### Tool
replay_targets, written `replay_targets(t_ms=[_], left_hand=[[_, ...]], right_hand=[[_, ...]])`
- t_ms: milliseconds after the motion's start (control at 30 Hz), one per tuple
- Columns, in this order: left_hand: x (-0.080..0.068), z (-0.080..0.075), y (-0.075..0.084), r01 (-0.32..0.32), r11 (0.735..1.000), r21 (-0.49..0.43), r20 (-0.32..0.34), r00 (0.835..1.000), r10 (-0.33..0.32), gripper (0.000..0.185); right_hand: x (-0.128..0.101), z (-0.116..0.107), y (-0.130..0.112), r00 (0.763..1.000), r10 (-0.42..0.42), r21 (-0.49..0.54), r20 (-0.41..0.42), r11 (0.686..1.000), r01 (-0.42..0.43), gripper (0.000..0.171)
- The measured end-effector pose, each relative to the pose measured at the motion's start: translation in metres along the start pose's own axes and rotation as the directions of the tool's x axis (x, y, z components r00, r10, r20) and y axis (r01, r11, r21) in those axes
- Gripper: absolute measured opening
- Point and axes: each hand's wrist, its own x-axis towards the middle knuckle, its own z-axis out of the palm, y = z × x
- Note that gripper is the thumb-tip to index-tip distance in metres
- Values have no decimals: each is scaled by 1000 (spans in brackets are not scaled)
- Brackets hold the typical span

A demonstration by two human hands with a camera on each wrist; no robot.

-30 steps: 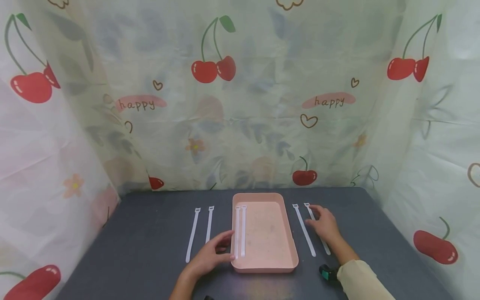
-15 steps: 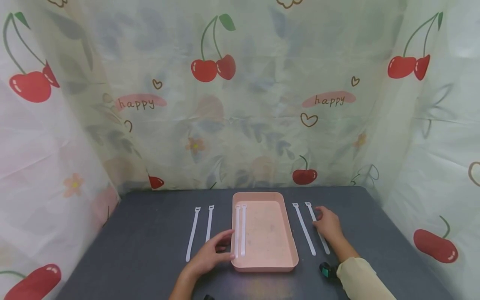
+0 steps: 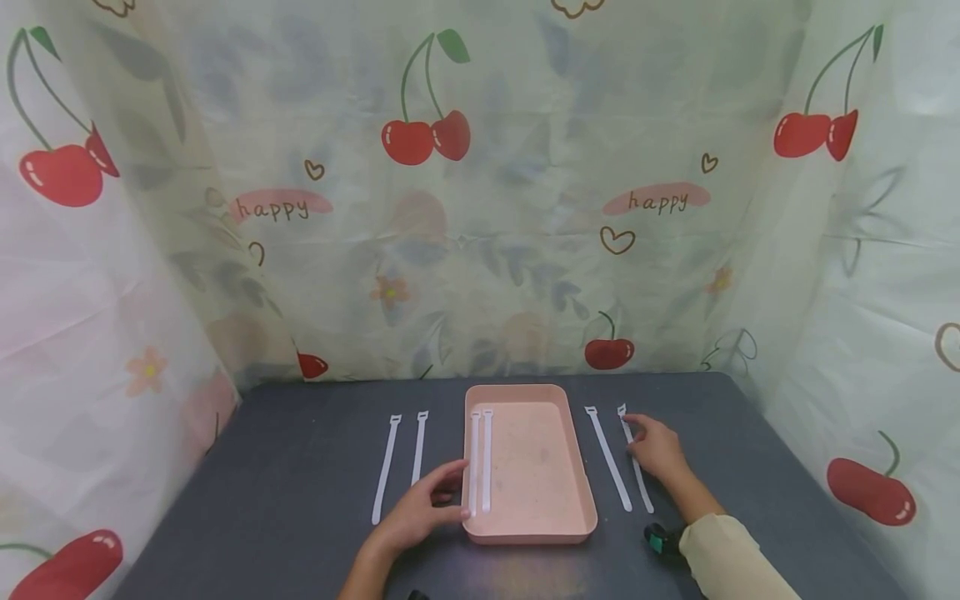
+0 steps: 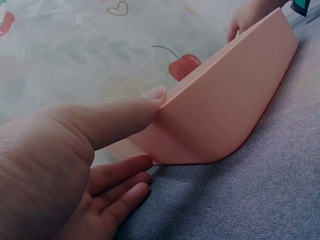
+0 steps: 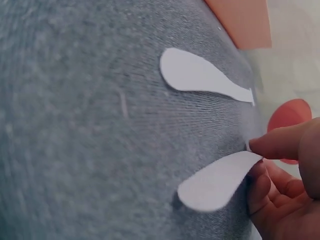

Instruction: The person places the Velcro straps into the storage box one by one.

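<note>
Grey table (image 3: 300, 467), right hand (image 3: 656, 447) pinching white strap (image 3: 634, 458)

Makeshift booth: cherry-print curtains (image 3: 480, 192) enclose grey table (image 3: 300, 467).

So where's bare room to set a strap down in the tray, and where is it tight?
The pink tray is bare right of the two white straps lying along its left wall. The table is free left of the outer strap pair. It is crowded at the tray's left rim under the left hand, and where the right hand pinches the rightmost strap.
</note>
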Motion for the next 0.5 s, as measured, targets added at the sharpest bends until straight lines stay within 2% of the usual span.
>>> replay_targets(t_ms=[167,400,500], left_hand=[[0,0,1,-1,1000,3,2,1000,1,69],[-1,-1,3,9,1000,-13,3,1000,-9,69],[-1,0,5,20,1000,-20,5,1000,-20,70]], right_hand=[[2,-3,-1,999,29,35,47,999,-30,37],[0,-4,-3,989,96,176,114,978,-115,32],[-1,-6,-5,989,97,228,114,966,-121,31]])
